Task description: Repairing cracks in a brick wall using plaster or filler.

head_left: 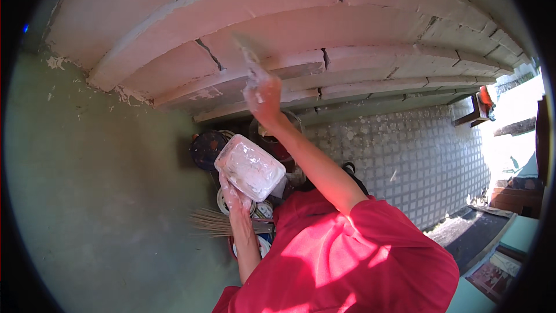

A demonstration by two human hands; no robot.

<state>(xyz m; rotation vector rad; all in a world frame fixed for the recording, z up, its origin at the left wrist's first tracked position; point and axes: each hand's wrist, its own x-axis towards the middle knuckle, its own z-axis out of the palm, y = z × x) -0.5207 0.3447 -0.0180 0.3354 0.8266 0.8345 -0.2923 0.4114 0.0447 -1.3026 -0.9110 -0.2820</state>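
Observation:
My left hand [234, 197], smeared with white paste, grips a rectangular plastic tub [252, 169] by its near left side. White paste coats the tub, which is tilted in front of me. Stretched up and forward, my right hand [264, 97] is closed around a paste-covered putty knife [248, 53], somewhat blurred. The knife's blade is at the pink stepped wall [278, 32]; whether it touches the surface I cannot tell. Dark cracks and chipped edges run across the wall's ledges.
A green wall [116, 179] stands on the left. Below the tub are a dark round object [209, 149], a bucket [295, 123] and a twig broom [213, 222]. Patterned tiles [399, 162] cover the floor. A wooden bench [476, 111] is at the far right.

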